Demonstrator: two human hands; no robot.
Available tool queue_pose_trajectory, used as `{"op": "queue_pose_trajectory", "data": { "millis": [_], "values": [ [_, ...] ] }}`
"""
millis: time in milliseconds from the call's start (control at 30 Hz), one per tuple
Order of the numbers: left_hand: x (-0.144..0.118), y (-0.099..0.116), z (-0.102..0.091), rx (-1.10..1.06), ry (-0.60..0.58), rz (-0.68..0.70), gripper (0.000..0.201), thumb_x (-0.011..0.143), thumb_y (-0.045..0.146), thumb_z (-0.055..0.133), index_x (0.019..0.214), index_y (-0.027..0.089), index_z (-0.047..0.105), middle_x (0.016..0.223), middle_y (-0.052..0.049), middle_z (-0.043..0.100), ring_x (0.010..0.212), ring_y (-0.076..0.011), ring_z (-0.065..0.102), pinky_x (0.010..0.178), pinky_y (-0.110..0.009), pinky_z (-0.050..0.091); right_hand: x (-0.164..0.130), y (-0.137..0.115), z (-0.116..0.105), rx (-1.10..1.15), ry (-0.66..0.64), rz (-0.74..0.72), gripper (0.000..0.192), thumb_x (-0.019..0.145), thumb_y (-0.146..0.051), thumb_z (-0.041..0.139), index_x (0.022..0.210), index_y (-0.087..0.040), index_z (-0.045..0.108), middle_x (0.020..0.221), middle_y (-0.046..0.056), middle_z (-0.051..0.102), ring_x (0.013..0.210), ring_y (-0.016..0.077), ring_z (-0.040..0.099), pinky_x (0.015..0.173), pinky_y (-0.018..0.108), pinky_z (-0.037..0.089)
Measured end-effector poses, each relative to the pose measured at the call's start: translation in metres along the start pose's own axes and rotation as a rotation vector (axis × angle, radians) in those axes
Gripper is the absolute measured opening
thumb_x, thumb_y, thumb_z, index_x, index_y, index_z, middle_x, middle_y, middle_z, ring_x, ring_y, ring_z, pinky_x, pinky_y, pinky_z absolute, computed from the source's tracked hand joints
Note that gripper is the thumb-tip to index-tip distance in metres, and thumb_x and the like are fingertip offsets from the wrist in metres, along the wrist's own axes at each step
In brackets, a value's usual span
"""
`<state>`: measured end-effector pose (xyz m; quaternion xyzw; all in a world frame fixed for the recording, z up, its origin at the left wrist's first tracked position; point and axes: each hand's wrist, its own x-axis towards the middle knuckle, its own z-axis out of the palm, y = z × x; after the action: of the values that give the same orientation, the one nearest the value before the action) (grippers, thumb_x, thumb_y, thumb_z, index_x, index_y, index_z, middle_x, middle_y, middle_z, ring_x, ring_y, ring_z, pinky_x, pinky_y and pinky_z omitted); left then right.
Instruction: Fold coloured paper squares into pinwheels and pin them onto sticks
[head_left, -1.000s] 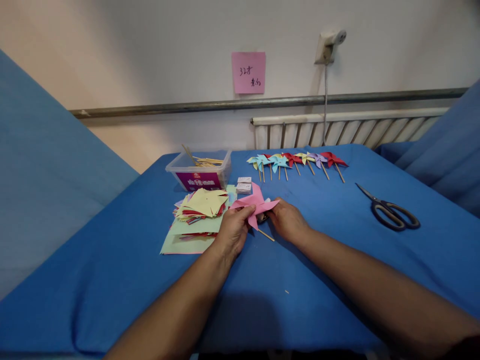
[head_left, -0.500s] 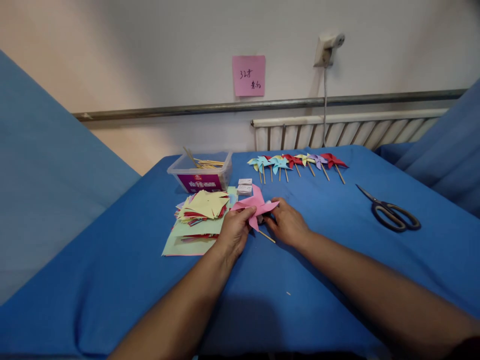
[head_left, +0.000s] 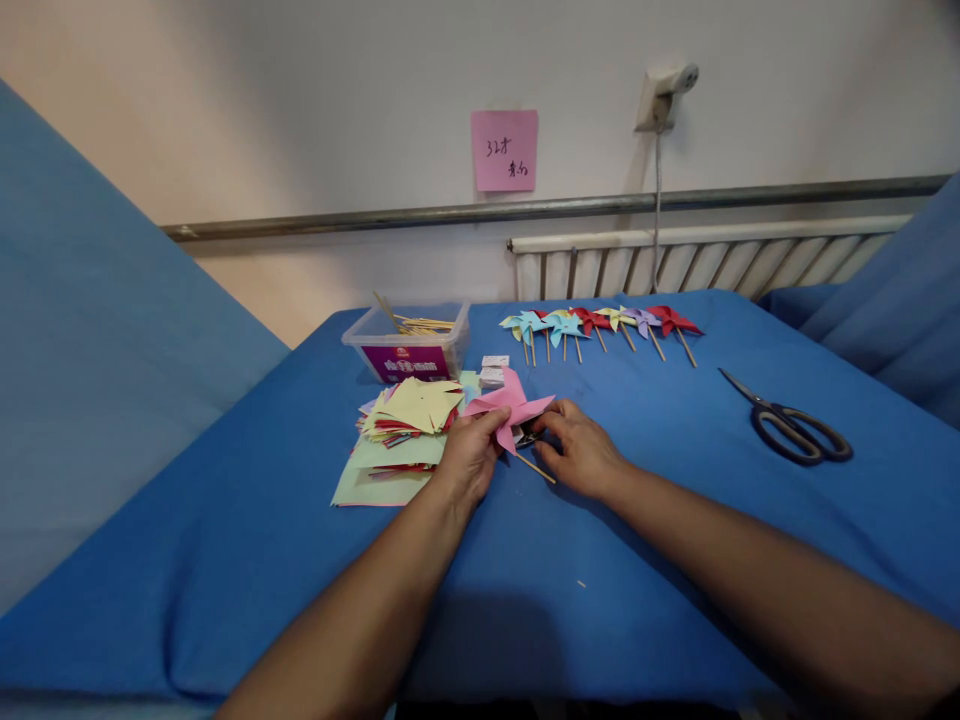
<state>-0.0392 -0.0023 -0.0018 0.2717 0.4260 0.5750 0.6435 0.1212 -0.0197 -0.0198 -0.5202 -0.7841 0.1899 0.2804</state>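
My left hand is closed on a pink paper pinwheel, thumb pressed over its centre. A wooden stick slants out below the pinwheel toward the lower right. My right hand is just right of the pinwheel, its fingers curled in at a small dark and whitish object. That object is partly hidden behind the pinwheel's blades, and I cannot make out its kind. The right fingertips are partly covered too.
Left of my hands lie stacked cut paper squares, near a clear plastic tub of sticks and small white boxes. Several finished pinwheels line the back. Scissors lie at right on the blue cloth.
The right fingers have shifted slightly beside the pinwheel, and more of the small dark object shows. My left hand keeps its hold on the pinwheel. The whole view has shifted a little.
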Motion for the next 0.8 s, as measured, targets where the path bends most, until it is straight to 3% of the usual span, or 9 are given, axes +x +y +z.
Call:
{"op": "queue_pose_trajectory", "data": {
  "millis": [167, 500, 800],
  "values": [
    [0.002, -0.002, -0.001, 0.011, -0.007, -0.008, 0.027, 0.053, 0.015, 0.081, 0.077, 0.011, 0.07, 0.071, -0.004, 0.071, 0.065, -0.014, 0.062, 0.069, -0.027, 0.05, 0.004, 0.005, 0.001, 0.013, -0.033, -0.003, 0.021, 0.091, -0.023, 0.049, 0.101, -0.019, 0.066, 0.098, 0.006, 0.062, 0.093, 0.0154, 0.058, 0.084, 0.026, 0.042],
    [0.002, -0.006, 0.001, 0.025, -0.072, -0.019, 0.028, 0.056, 0.015, 0.08, 0.081, 0.01, 0.072, 0.075, -0.006, 0.072, 0.067, -0.0155, 0.064, 0.072, -0.028, 0.05, 0.012, -0.004, -0.004, -0.06, -0.135, 0.191, 0.019, 0.085, -0.031, 0.053, 0.08, -0.022, 0.069, 0.076, 0.001, 0.071, 0.063, 0.0134, 0.059, 0.055, 0.025, 0.031],
    [0.006, -0.008, 0.0, 0.014, -0.067, -0.016, 0.032, 0.056, 0.017, 0.081, 0.086, 0.011, 0.071, 0.077, -0.007, 0.073, 0.067, -0.0173, 0.066, 0.069, -0.029, 0.052, 0.02, -0.027, -0.005, -0.22, -0.19, 0.33, 0.02, 0.081, -0.032, 0.054, 0.077, -0.024, 0.072, 0.081, 0.006, 0.073, 0.068, 0.0194, 0.064, 0.055, 0.027, 0.034]
  ]
}}
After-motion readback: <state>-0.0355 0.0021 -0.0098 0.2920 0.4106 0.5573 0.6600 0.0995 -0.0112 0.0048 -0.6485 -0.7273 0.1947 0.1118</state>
